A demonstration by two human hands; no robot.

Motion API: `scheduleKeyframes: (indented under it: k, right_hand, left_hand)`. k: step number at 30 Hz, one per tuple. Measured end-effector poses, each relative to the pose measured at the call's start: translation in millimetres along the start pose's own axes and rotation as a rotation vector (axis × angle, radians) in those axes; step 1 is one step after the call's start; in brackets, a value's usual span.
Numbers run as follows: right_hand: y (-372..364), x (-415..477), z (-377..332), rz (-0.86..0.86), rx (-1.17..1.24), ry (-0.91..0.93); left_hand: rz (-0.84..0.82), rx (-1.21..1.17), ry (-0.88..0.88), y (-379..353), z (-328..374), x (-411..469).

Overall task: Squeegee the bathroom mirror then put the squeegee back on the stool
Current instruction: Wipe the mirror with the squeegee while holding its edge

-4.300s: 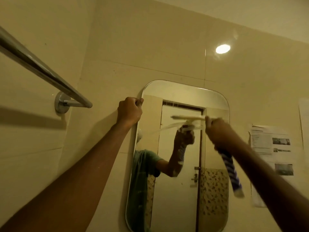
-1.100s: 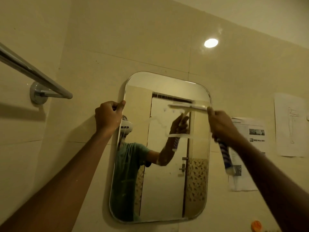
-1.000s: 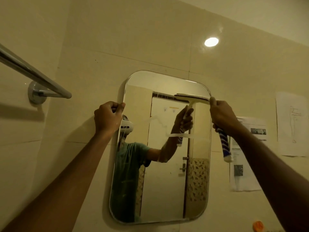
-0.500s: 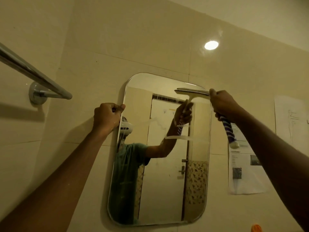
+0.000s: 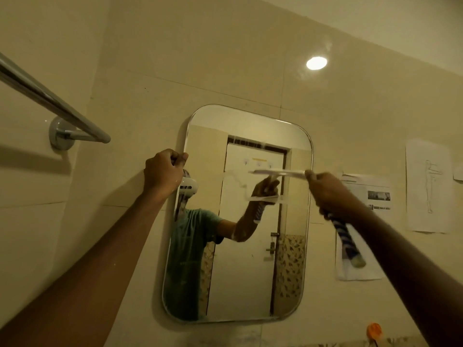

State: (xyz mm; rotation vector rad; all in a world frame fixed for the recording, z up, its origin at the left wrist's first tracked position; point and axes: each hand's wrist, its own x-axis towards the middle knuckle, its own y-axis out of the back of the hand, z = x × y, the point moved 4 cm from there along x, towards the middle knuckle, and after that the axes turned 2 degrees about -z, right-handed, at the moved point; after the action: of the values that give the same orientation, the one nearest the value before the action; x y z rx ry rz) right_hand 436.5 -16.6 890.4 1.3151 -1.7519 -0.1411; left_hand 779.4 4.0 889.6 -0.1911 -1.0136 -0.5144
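A chrome towel rail [image 5: 50,98] juts from the side wall at 9 o'clock of the mirror [image 5: 238,271], its free end near the left forearm. At 3 o'clock two printed sheets [image 5: 370,194] are stuck to the tiles, with a line drawing on paper [image 5: 427,186] further out. A small orange object [image 5: 374,330] sits at 5 o'clock by the bottom edge of the view. A lamp glare [image 5: 316,63] shines on the tiles at 1 o'clock.

The left hand [image 5: 164,172] is at the mirror's 10 o'clock edge, arm stretched up. Its fingers are curled into a fist and the thumb tip is on the rim, which it appears to pinch. The right hand [image 5: 325,194] is wrapped tight round the squeegee [image 5: 278,173]. Its pale blade lies level across the glass at about 2 o'clock, blurred, and the blue-and-white striped handle pokes out below the fist toward 5 o'clock, in front of the lower sheet.

The blade's right end is near the mirror's right edge. A thin smear crosses the glass just beneath the blade. Bare glass runs from there to the bottom rim.
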Motion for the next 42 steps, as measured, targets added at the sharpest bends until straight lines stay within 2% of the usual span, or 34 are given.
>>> scheduleKeyframes:
  k: [4,8,12,16,21,26,30,33,36,39,42]
  right_hand:
    - [4.0,14.6,4.5,0.046,0.068,0.012]
    - [-47.2,-24.0,52.1,0.06,0.129,0.042]
    - [-85.8,-70.1,91.0,0.014,0.117,-0.015]
    - [-61.2,-52.0,77.7,0.046,0.134,-0.019]
    - [-27.0,-14.0,47.2,0.108,0.164,0.085]
    - [-88.9,-68.1,107.0,0.05,0.209,-0.018]
    - [-119.6,-115.5,141.1,0.002,0.111,-0.125]
    - [-101.9,-101.3,120.6,-0.025,0.131,-0.068]
    - [-61.8,-54.1,67.6,0.073,0.148,0.043]
    - [-36.2,-15.0,19.5,0.095,0.134,0.109]
    - [-47.0,-15.3,20.3,0.088,0.139,0.112]
  left_hand:
    - [0.042,0.144,-0.025,-4.8,-2.4,-1.8]
    - [0.067,0.236,-0.063,-6.8,-0.1,-1.4]
    - [0.04,0.287,-0.041,-3.8,2.5,-4.7]
    - [-0.008,0.24,0.03,-2.4,-5.3,-13.4]
    - [-0.015,0.199,0.027,-4.8,-25.4,-34.8]
    - [0.018,0.182,0.019,-7.4,-29.8,-42.7]
    - [0.008,0.178,0.037,-5.4,-28.4,-44.6]
    - [0.003,0.156,0.039,-4.0,-30.1,-43.2]
    - [-0.021,0.116,0.067,-4.5,-34.5,-40.4]
    - [-0.042,0.105,0.078,-4.3,-36.3,-40.1]
    - [-0.056,0.092,0.077,-6.5,-37.6,-38.9]
